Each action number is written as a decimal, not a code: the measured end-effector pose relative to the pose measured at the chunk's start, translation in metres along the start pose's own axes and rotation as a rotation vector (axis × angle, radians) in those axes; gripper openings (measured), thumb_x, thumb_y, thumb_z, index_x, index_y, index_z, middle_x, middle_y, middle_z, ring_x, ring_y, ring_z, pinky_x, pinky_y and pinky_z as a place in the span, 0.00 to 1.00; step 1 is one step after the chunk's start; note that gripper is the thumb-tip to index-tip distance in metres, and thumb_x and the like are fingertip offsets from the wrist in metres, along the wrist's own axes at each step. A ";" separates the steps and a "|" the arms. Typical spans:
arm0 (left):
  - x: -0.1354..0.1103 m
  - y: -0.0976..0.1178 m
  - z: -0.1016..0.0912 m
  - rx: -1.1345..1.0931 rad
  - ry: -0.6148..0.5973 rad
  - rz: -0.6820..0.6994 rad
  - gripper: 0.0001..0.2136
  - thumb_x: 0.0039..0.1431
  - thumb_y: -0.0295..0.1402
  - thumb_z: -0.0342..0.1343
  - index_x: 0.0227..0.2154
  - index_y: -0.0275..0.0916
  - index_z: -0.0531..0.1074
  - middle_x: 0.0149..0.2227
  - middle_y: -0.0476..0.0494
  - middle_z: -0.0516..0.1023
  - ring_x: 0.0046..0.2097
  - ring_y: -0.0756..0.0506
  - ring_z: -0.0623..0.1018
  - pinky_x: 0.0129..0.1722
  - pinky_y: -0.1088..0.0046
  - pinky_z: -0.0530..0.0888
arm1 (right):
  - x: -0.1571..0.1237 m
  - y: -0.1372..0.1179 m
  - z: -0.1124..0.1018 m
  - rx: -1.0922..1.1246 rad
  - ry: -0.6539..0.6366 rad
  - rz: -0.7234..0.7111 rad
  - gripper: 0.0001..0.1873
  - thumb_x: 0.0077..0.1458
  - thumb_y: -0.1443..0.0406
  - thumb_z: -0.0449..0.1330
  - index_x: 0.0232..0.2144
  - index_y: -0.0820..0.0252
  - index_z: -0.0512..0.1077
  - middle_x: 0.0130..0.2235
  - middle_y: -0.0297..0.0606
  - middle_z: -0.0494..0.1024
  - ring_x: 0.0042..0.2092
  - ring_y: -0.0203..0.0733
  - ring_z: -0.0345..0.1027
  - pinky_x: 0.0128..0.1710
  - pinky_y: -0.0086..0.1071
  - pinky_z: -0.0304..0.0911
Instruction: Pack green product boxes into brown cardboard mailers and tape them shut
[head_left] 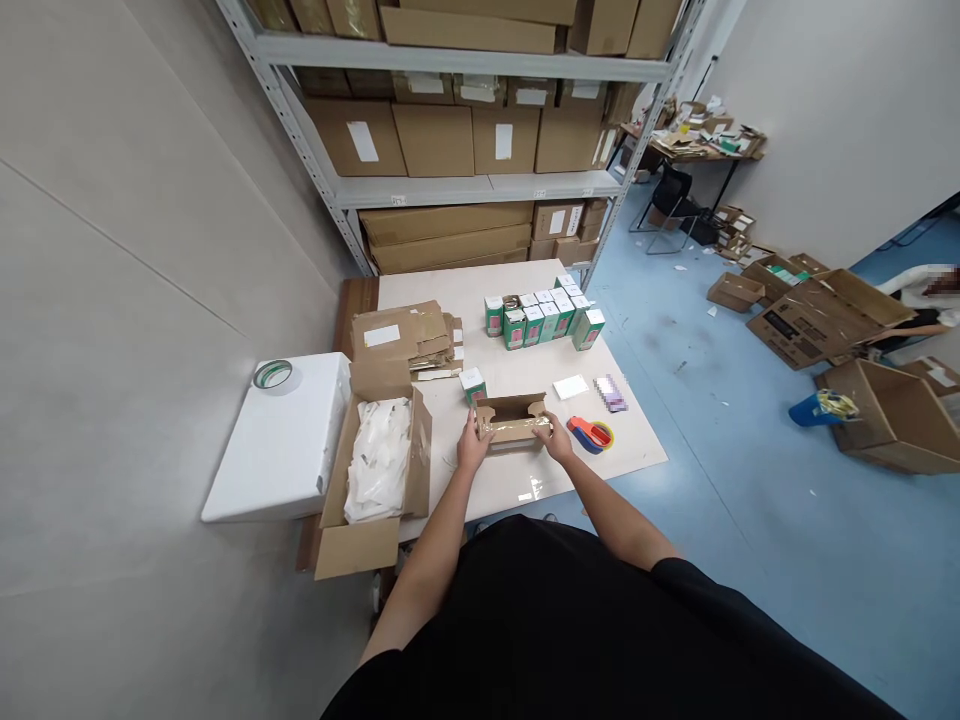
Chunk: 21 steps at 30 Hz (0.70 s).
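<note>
A small open cardboard box (511, 419) stands on the pale table (525, 470) in front of me, its near side taped. My left hand (472, 445) grips its left end and my right hand (557, 437) grips its right end, fingers closed against the cardboard. A single green and white carton (473, 384) sits just behind the box on the left. A red and blue tape dispenser (592, 434) lies right beside my right hand.
Several green and white cartons (541, 318) stand at the table's back. Flattened cardboard (401, 337) and an open box of white packing (379, 470) are at left, by a white container (281, 440) bearing a tape roll (272, 374). Loaded shelves (465, 130) behind; open boxes (885, 410) on the blue floor.
</note>
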<state>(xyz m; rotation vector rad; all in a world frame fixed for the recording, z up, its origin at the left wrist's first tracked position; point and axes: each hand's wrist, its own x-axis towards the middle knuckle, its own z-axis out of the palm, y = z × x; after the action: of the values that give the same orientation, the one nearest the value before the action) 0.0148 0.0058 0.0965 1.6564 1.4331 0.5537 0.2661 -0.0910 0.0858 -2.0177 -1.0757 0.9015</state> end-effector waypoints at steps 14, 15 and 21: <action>0.016 0.016 -0.012 0.316 -0.111 0.105 0.30 0.66 0.39 0.59 0.69 0.48 0.61 0.64 0.39 0.72 0.61 0.39 0.74 0.60 0.64 0.70 | -0.009 -0.025 0.006 -0.339 0.054 -0.001 0.43 0.68 0.53 0.53 0.76 0.49 0.37 0.61 0.46 0.72 0.54 0.52 0.73 0.50 0.38 0.66; 0.012 0.011 -0.009 0.305 -0.122 0.114 0.28 0.68 0.39 0.56 0.69 0.47 0.62 0.64 0.39 0.72 0.63 0.39 0.74 0.61 0.65 0.69 | -0.012 -0.025 0.008 -0.355 0.043 0.009 0.40 0.69 0.53 0.52 0.76 0.48 0.39 0.61 0.46 0.71 0.54 0.52 0.73 0.50 0.38 0.66; -0.003 0.007 0.000 0.229 -0.139 0.099 0.35 0.66 0.44 0.57 0.73 0.45 0.55 0.69 0.39 0.66 0.66 0.38 0.70 0.62 0.63 0.69 | -0.019 -0.030 0.012 -0.401 -0.047 0.100 0.44 0.67 0.47 0.53 0.76 0.47 0.39 0.62 0.48 0.69 0.55 0.52 0.73 0.52 0.39 0.65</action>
<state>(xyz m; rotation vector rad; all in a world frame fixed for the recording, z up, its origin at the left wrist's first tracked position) 0.0178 0.0034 0.1025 1.9155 1.3577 0.3305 0.2363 -0.0911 0.1087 -2.4050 -1.2700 0.8366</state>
